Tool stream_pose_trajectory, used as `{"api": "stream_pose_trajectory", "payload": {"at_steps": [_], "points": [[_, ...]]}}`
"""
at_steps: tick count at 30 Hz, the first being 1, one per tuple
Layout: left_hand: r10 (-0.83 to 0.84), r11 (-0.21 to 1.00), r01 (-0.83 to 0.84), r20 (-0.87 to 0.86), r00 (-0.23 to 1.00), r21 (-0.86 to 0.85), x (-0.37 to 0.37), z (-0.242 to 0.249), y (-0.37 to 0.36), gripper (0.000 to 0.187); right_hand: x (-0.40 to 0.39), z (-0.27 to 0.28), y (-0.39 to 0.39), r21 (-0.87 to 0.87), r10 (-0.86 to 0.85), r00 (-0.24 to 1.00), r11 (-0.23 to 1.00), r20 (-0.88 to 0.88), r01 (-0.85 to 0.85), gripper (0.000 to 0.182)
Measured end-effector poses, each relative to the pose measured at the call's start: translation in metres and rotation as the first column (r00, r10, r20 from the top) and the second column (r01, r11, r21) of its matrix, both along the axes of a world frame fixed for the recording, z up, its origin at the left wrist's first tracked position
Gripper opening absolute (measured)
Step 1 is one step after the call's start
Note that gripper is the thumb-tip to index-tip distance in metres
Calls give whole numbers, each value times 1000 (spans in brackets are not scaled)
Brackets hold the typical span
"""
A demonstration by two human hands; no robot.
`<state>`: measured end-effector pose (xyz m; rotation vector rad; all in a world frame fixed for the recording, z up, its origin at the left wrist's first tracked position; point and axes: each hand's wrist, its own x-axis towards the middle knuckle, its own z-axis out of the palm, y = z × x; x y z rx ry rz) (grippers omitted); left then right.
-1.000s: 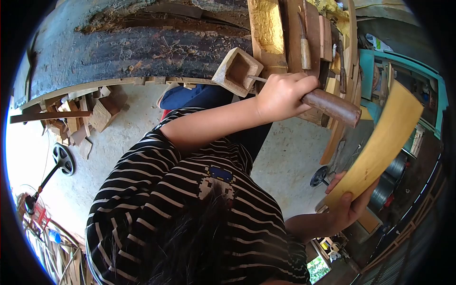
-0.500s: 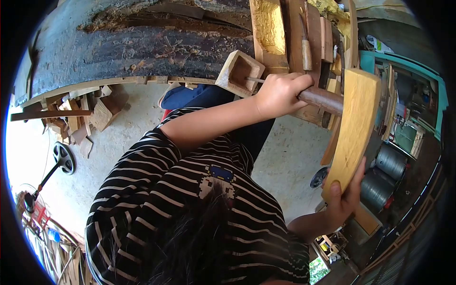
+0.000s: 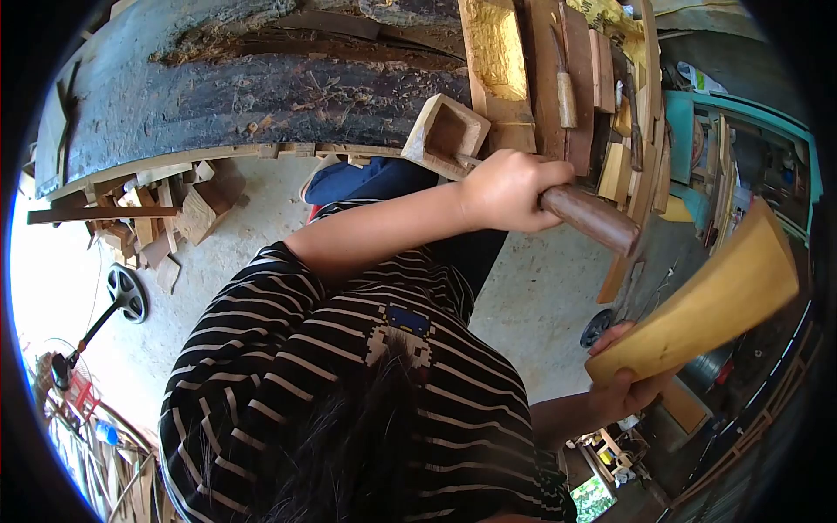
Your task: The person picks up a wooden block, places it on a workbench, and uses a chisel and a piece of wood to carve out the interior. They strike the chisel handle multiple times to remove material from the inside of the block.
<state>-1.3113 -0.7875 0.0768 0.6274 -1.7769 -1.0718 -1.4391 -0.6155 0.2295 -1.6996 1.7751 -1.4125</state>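
The left hand (image 3: 514,192) holds one chisel (image 3: 595,220), the right (image 3: 626,392) one mallet (image 3: 702,305).

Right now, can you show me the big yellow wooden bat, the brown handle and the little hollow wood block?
Yellow wooden bat (image 3: 697,301): head view, middle of its broad side.
Brown handle (image 3: 595,221): head view, middle of the part outside the fist.
Hollow wood block (image 3: 421,132): head view, its left outer side.

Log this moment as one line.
Left hand: grips chisel | chisel: blade end at hollowed block | right hand: holds wooden mallet | mallet: apart from chisel handle
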Motion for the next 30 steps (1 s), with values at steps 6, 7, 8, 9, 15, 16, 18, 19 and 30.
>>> {"api": "stream_pose_trajectory", "payload": {"at_steps": [6, 7, 8, 9, 15, 16, 18, 19, 30], "points": [[-105, 993, 107, 50, 993, -41, 2, -7, 1, 28, 27, -41, 20, -85, -62, 992, 994, 111, 71, 74], [-106, 993, 108, 53, 993, -42, 1, -8, 0, 28, 29, -48, 22, -83, -63, 990, 994, 126, 74, 74], [-110, 991, 112, 30, 994, -75, -1, -10, 0, 28, 24, -43, 31, 146, -60, 998, 988, 3, 58, 74], [-117, 988, 117, 7, 993, -105, -1, -11, 1, 29, 17, -45, 43, 149, -62, 998, 987, 7, 60, 74], [-108, 980, 123, 100, 989, -159, -2, -12, 5, 26, 33, -55, 41, -73, -108, 965, 989, 240, 129, 71], [-106, 980, 122, 104, 989, -159, -3, -13, 6, 26, 36, -52, 41, 13, -144, 966, 989, 217, 145, 73], [-79, 978, 104, 141, 987, -179, -6, -16, 8, 25, 25, -50, 53, 198, -239, 968, 955, 73, 221, 70], [-83, 978, 109, 147, 986, -180, -6, -18, 9, 25, 21, -50, 59, 361, -313, 945, 874, -94, 325, 69], [63, 970, -33, 119, 991, -239, -13, -16, 11, 26, 16, -44, 31, 151, -227, 968, 966, 105, 210, 70]]}}
